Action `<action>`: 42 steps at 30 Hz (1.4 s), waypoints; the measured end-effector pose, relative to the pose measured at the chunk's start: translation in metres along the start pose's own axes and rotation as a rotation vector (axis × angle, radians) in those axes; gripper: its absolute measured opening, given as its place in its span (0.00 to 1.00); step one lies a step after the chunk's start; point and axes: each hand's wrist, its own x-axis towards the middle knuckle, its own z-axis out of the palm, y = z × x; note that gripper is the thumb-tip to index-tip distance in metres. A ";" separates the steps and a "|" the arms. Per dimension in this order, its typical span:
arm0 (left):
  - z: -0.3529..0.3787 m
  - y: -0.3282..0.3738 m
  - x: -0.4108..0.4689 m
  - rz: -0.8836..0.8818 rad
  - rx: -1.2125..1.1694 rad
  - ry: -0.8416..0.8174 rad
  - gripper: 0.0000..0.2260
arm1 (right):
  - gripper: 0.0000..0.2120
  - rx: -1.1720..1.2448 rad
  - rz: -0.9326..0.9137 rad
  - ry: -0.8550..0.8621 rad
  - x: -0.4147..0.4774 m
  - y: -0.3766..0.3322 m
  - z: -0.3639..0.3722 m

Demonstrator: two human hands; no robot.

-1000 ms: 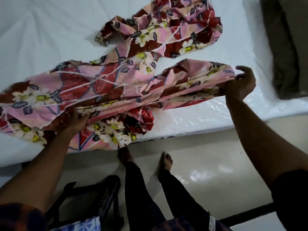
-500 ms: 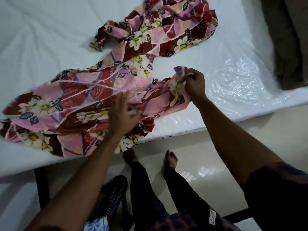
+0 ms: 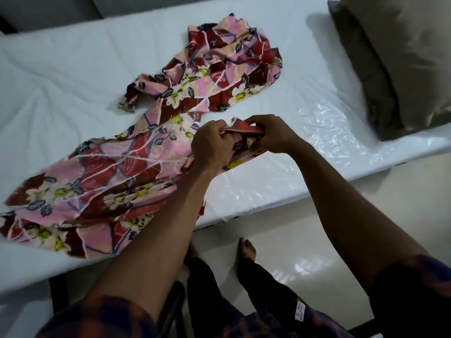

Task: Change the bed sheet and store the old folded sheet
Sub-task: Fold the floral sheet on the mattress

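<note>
Stretching across most of the view, a white mattress [image 3: 73,76] carries everything; toward its right front edge it is covered in shiny, crinkled plastic [image 3: 329,132]. A pink and dark red flowered sheet [image 3: 109,172] lies rumpled on it. The sheet runs from a bunched heap near the middle of the mattress down to the left front edge, where a flap reaches just over. A brownish-green pillow [image 3: 402,57] sits at the far right corner, well apart from the sheet. Below the front edge is a pale, glossy tiled floor [image 3: 378,215] with the person's bare feet [image 3: 247,247], and a dark chair-like frame [image 3: 170,311] stands beside the left leg. The left forearm crosses over the near part of the sheet.

Both hands meet at the sheet's right end, near the front edge. The left hand [image 3: 211,145] has its fingers curled, pinching the cloth. The right hand [image 3: 273,135] grasps the same gathered end, and a red fold stands up between them.
</note>
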 end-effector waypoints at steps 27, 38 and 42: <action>-0.121 0.038 0.011 -0.275 -0.128 0.618 0.10 | 0.09 0.340 0.174 0.809 -0.052 0.012 0.009; -0.118 0.039 0.010 -0.306 -0.215 0.596 0.15 | 0.14 0.498 0.586 0.857 -0.063 0.061 0.010; -0.105 0.023 -0.011 -0.182 -0.139 0.491 0.10 | 0.13 0.762 0.723 0.995 -0.073 0.071 0.015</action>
